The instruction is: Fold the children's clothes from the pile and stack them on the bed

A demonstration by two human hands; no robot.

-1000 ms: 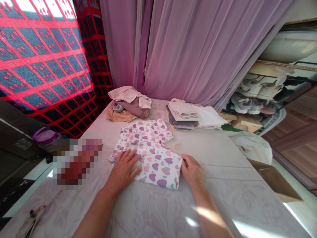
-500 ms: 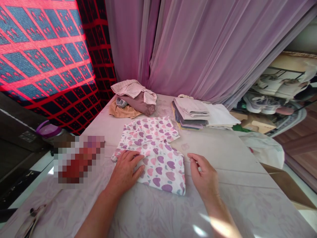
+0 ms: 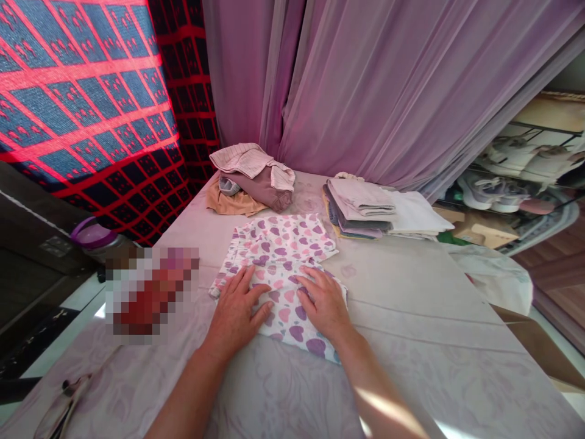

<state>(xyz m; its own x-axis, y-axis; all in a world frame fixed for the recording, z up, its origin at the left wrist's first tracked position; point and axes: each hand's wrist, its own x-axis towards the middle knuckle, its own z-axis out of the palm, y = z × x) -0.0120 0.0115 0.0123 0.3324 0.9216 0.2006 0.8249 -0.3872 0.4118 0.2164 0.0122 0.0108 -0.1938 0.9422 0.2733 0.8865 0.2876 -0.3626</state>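
Observation:
White shorts [image 3: 281,299] with purple and pink hearts lie spread on the pale patterned sheet [image 3: 393,372], the gathered waistband at the left. Flat on their near left part rests my left hand [image 3: 237,308], fingers apart. My right hand [image 3: 324,302] lies on the near leg at the right, its fingers spread over the cloth. Neither hand grips the fabric. Beyond the shorts sits a loose heap of clothes, with a pink ribbed garment [image 3: 244,160] on top of a mauve one [image 3: 265,189] and a tan one [image 3: 233,202].
A stack of folded clothes [image 3: 361,201] stands at the back right, beside folded white cloth [image 3: 418,213]. Purple curtains [image 3: 365,79] hang behind. A blurred-out red item [image 3: 150,292] lies left, and a cord [image 3: 75,390] nearer. Shoes [image 3: 493,192] fill a rack at right.
My right hand has moved left from beside the shorts onto them, its curled fingers now spread. My left hand stays on the cloth. The view has shifted slightly.

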